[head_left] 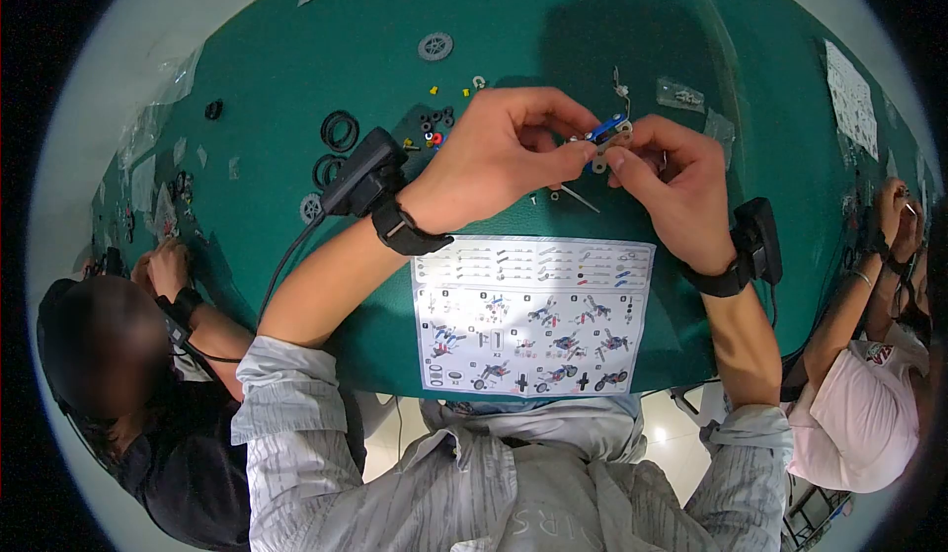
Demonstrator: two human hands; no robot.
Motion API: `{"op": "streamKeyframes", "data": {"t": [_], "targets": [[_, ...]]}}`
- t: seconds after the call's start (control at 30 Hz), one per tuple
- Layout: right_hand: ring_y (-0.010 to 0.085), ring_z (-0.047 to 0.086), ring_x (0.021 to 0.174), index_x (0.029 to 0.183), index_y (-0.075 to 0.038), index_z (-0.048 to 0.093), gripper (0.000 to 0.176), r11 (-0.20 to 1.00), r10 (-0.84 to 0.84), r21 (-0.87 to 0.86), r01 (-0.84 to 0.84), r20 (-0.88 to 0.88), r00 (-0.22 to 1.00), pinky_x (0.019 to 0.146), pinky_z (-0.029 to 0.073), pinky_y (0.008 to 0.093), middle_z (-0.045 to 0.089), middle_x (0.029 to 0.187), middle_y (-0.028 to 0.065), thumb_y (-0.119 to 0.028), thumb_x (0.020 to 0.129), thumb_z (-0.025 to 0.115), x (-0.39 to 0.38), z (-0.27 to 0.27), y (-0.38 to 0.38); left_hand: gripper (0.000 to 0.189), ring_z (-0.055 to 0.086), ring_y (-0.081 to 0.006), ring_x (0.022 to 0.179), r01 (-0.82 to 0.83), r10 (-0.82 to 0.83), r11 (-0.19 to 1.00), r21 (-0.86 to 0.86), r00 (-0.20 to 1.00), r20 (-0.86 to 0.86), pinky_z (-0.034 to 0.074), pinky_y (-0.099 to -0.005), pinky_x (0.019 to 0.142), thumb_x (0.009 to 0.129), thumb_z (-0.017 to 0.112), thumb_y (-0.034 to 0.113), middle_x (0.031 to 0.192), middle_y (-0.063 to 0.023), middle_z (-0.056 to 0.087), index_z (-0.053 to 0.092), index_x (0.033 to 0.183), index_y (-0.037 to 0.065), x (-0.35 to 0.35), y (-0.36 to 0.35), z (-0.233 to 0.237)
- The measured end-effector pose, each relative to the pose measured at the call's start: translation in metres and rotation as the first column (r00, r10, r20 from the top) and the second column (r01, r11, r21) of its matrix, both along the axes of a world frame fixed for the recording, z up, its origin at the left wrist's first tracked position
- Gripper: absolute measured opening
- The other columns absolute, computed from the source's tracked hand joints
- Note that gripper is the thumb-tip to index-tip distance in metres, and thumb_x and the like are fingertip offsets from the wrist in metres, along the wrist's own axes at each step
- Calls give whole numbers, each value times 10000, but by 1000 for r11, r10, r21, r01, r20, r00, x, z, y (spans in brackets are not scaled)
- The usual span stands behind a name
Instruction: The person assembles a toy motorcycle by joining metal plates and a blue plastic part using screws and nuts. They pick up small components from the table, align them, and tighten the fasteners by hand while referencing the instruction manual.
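Observation:
My left hand (509,152) pinches a small blue-and-grey model assembly (609,129) between thumb and fingertips. From the other side, the thumb and curled fingers of my right hand (681,177) grip the same piece; its lower part is partly hidden by the fingertips. Just below, a thin metal rod (581,199) lies slanted on the green table (632,29). Close to my left hand are small black rings (438,118) and a yellow piece (434,90). A printed instruction sheet (533,290) with numbered steps lies between my forearms.
Black rubber tires (339,131) and a grey wheel hub (310,206) lie left of my left wrist. Another grey wheel (435,46) sits farther back. A small clear bag (680,95) lies beyond my right hand. People sit at left (178,453) and right (864,404).

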State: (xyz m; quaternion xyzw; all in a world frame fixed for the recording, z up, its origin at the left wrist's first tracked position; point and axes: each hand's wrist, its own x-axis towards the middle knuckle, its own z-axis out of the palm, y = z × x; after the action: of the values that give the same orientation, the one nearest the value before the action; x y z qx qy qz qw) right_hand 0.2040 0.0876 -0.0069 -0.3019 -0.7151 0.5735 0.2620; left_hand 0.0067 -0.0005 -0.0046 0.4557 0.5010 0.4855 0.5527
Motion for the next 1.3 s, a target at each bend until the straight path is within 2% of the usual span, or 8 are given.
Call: {"op": "streamKeyframes", "data": {"t": [0.77, 0.87, 0.97, 1.0, 1.1, 1.23, 1.3], "targets": [[2, 339, 588, 888, -26, 685, 95, 998, 40, 48, -41, 18, 999, 507, 255, 217, 514, 666, -79, -111, 868, 720, 1, -1, 0, 219, 606, -45, 761, 19, -19, 1000, 4, 1000, -4, 486, -205, 649, 928, 661, 17, 921, -27, 681, 657, 1140, -38, 0, 0, -3], [0, 377, 600, 907, -38, 698, 90, 996, 47, 75, -48, 19, 999, 522, 279, 203, 573, 710, -67, -116, 868, 721, 2, 2, 2, 220, 603, -44, 760, 19, -19, 1000, 7, 1000, -10, 485, -203, 649, 932, 660, 22, 921, -23, 680, 658, 1144, -35, 0, 0, -3], [8, 484, 642, 932, -39, 709, 88, 988, -10, 154, 2, 49, 999, 566, 362, 186, 652, 791, -37, -110, 880, 714, 9, 18, 16, 222, 595, -42, 749, 6, -6, 1000, 25, 1000, -16, 482, -200, 645, 938, 658, 29, 912, -11, 674, 662, 1152, -29, 0, 1, -3], [35, 578, 703, 966, -34, 713, 96, 993, -37, 110, 37, -4, 999, 631, 438, 188, 694, 854, -8, -99, 898, 700, 13, 22, 24, 224, 592, -42, 745, -4, 5, 1000, 27, 1000, -24, 480, -200, 643, 939, 657, 32, 908, -7, 672, 663, 1155, -27, -1, 2, 0], [56, 614, 744, 986, -22, 707, 109, 972, -139, 193, 131, 30, 990, 671, 472, 199, 696, 861, 0, -102, 916, 683, 22, 34, 41, 227, 583, -39, 734, -20, 20, 1000, 6, 999, -33, 478, -198, 637, 943, 655, 40, 905, 0, 669, 666, 1162, -19, -3, 1, 1], [27, 531, 673, 947, -32, 718, 113, 959, -120, 268, 88, 105, 987, 587, 398, 208, 677, 789, -30, -134, 907, 691, 23, 24, 45, 224, 578, -37, 727, -20, 20, 1000, -5, 998, -64, 473, -196, 629, 946, 655, 48, 908, -1, 670, 670, 1160, -16, -4, 1, 2], [23, 503, 648, 927, -45, 721, 103, 963, -44, 270, 1, 156, 987, 562, 364, 215, 668, 764, -39, -136, 883, 709, 19, 23, 38, 223, 577, -36, 727, -13, 13, 1000, -2, 999, -37, 470, -194, 629, 947, 655, 50, 907, 0, 671, 671, 1159, -17, -3, 1, -1]]}}
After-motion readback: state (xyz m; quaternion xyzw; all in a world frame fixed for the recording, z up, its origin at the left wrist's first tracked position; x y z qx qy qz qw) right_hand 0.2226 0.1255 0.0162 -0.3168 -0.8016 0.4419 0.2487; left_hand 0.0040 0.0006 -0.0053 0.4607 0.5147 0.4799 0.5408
